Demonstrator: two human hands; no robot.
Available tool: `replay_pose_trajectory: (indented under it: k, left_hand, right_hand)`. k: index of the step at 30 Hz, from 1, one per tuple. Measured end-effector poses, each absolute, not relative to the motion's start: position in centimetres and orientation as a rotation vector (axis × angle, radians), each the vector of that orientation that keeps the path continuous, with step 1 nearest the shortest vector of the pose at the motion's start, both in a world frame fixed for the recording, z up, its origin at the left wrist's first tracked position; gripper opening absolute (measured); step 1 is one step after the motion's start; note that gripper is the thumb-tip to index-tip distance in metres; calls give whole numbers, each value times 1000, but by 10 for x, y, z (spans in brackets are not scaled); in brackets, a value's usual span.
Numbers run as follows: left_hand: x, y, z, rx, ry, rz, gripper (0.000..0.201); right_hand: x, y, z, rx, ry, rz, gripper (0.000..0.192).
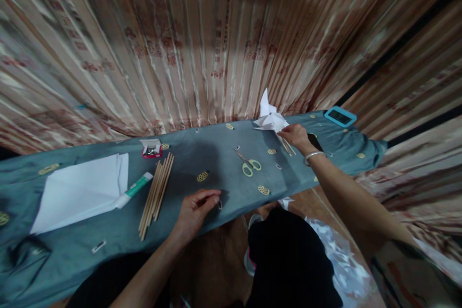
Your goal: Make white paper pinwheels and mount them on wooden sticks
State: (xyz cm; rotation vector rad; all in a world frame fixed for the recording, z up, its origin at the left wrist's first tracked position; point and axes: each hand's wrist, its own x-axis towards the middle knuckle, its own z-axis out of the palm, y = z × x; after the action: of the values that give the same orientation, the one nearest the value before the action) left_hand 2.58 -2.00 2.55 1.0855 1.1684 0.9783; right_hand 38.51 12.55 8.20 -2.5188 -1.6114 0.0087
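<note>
My right hand (295, 135) reaches to the far right of the table, thumb and fingers closed at the base of a white paper pinwheel (271, 119). Wooden sticks (288, 146) stick out below that hand; which belongs to which paper piece is hidden. My left hand (195, 209) hovers by the table's near edge, fingertips drawn together, with nothing visible between them. Between the hands lies a pair of scissors (248, 163) with green handles. Several wooden sticks (156, 195) lie side by side left of my left hand.
White paper sheets (84, 190) lie at the left, a green-and-white glue stick (134, 189) against them. Behind the sticks stands a small open red box (151, 148) with metal bits. A blue-framed device (340, 116) sits far right. Behind hangs a curtain (202, 38); white scraps (341, 255) lie below.
</note>
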Motion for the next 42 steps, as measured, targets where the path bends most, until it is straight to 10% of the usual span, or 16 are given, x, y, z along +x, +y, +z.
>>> replay_pose_trajectory:
  k: [42]
  left_hand:
    - [10, -39, 17, 1284, 1232, 917, 15]
  right_hand:
    - [296, 84, 23, -2045, -2195, -189, 30]
